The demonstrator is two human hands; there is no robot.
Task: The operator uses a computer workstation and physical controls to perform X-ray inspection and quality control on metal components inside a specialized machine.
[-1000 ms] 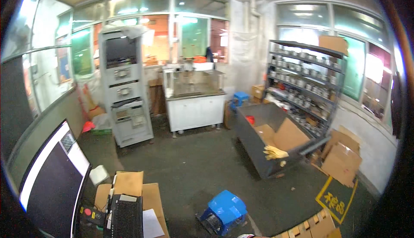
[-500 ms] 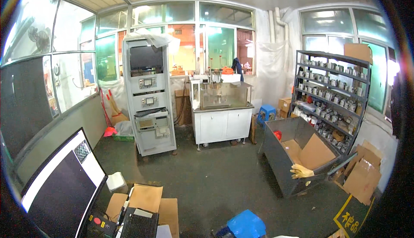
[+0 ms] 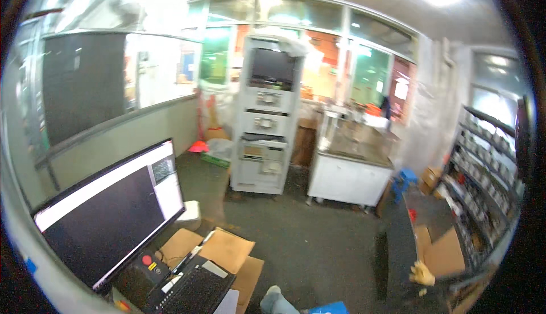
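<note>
Neither my left hand nor my right hand shows in the head view. Nearest to me at the lower left is a black keyboard beside an open cardboard box. A large monitor, its screen mostly dark, stands behind it. Between them sits a dark control box with a red button. At the lower edge a pale blue trouser leg with a light shoe comes into view, next to a blue thing that is cut off.
A tall grey instrument cabinet and a white machine cabinet stand at the back. On the right are a dark metal bin with a yellow glove on its edge, a blue stool and a shelf rack of metal parts.
My view has turned to the left and tilted, so the monitor and keyboard show more fully and the rack lies nearer the right rim. The leg and shoe have come into view.
</note>
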